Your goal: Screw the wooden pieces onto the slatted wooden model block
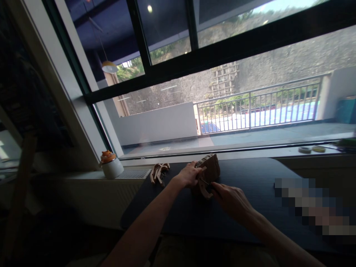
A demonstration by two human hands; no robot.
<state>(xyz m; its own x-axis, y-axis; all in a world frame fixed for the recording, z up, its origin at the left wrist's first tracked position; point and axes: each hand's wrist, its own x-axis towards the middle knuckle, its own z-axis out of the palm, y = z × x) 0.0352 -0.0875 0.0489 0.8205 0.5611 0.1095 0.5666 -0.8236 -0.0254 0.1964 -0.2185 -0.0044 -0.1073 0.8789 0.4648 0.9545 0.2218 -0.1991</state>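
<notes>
A brown block (213, 168) with a rough, pale upper edge stands on the dark table, tilted in view. Against its near side is a curved wooden piece (205, 190), shaped like a hook. My left hand (190, 174) is closed on the upper part of this piece and touches the block. From the right, my right hand (232, 196) grips the dark handle of a thin-shafted tool (206, 182) that looks like a screwdriver. Its shaft points at the curved piece; the tip is too small to make out. To the left lie several more curved wooden pieces (159, 173) with small dark screws.
The dark table (250, 170) has rounded corners and stands against a windowsill. A white pot (112, 167) with an orange top sits on the sill beside a vent grille (133, 174). Tape rolls (305, 150) lie at the far right. A pixelated patch covers the table's right side.
</notes>
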